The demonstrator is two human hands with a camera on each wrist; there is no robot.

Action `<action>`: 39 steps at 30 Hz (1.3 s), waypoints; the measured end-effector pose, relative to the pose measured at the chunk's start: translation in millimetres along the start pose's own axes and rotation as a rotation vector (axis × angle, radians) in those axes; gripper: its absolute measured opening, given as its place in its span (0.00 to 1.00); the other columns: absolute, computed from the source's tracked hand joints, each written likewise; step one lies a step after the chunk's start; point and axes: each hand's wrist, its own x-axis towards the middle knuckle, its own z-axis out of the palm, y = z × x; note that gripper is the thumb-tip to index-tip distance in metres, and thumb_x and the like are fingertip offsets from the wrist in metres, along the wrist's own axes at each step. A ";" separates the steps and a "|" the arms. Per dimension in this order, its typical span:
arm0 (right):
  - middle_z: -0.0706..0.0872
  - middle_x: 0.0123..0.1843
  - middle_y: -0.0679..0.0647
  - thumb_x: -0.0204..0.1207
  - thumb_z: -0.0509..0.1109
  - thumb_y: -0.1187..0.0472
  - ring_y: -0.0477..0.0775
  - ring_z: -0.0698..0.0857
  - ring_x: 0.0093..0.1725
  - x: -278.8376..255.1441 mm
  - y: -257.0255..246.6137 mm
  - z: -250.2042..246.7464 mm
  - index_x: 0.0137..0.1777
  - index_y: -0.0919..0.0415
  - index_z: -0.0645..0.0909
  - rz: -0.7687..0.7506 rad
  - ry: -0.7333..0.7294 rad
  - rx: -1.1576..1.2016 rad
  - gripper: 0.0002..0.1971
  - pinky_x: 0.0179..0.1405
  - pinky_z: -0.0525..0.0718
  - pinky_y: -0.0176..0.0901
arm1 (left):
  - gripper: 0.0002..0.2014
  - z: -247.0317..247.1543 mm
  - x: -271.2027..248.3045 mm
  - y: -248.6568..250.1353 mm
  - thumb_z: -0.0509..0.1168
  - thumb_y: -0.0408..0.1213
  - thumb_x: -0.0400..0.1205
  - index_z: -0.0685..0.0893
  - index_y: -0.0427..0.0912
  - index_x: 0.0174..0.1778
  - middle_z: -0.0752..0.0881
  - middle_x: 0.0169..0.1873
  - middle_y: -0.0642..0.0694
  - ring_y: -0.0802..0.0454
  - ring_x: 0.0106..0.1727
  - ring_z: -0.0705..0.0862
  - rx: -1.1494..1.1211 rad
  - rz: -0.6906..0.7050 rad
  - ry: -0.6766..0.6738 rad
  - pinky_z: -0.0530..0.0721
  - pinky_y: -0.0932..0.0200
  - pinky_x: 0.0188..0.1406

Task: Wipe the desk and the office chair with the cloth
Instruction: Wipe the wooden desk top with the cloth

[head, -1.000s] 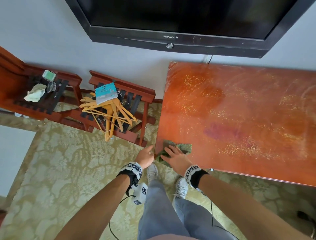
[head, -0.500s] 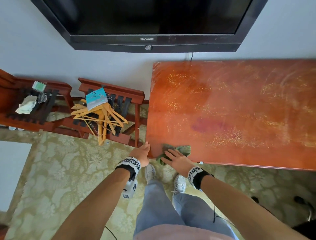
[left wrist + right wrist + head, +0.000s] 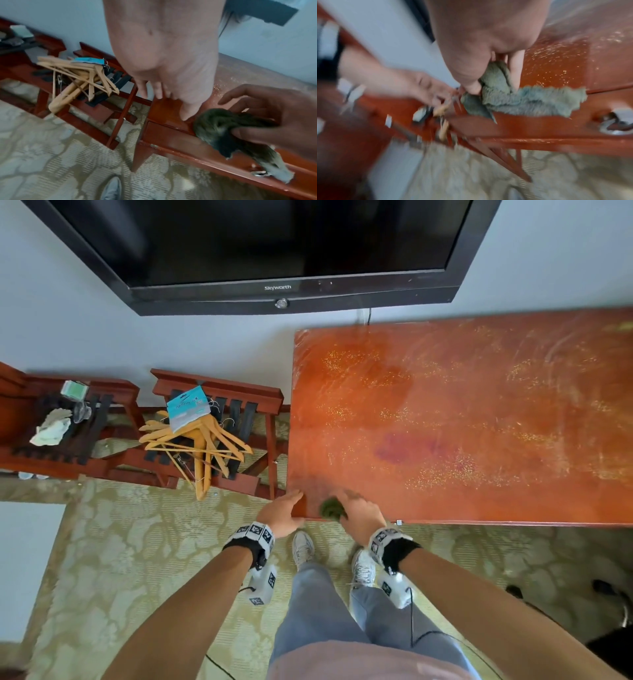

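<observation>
A person's right hand (image 3: 359,517) pinches a bunched green cloth (image 3: 330,508) at the desk's (image 3: 479,419) near-left corner, part of it hanging over the front edge. The left hand (image 3: 279,513), at the cloth's nine o'clock, rests straight fingers on that corner, holding nothing. Wooden hangers (image 3: 197,440) lie on a rack at ten o'clock.

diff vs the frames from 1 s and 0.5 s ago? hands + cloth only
The right hand went from lying flat on the green terry cloth to gripping it bunched, and drew it back to the near front edge of the glossy reddish wooden desk, where part now hangs over the edge. The left hand stayed open at the desk's near left corner. The cloth stayed near that corner.
</observation>
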 end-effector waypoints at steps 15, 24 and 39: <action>0.89 0.61 0.65 0.75 0.83 0.64 0.65 0.91 0.59 21.9 -19.8 -58.9 0.66 0.63 0.81 0.468 0.029 1.390 0.21 0.55 0.92 0.66 | 0.43 -17.9 -10.0 69.9 0.79 0.55 0.77 0.69 0.49 0.87 0.73 0.83 0.52 0.54 0.83 0.68 -0.098 0.247 0.403 0.70 0.49 0.83; 0.87 0.69 0.64 0.73 0.83 0.59 0.63 0.87 0.68 -4.3 -0.2 -60.4 0.70 0.67 0.81 0.327 -0.224 1.436 0.28 0.67 0.88 0.60 | 0.15 -14.6 -4.4 55.8 0.79 0.40 0.78 0.91 0.50 0.61 0.89 0.54 0.58 0.57 0.55 0.82 -0.144 0.314 0.483 0.84 0.48 0.58; 0.89 0.62 0.52 0.74 0.81 0.67 0.49 0.91 0.51 -14.8 4.7 -74.3 0.73 0.52 0.77 0.266 0.062 0.668 0.29 0.48 0.92 0.39 | 0.53 7.1 13.4 36.3 0.82 0.54 0.73 0.60 0.47 0.89 0.65 0.87 0.48 0.48 0.85 0.69 -0.018 0.102 0.274 0.72 0.46 0.83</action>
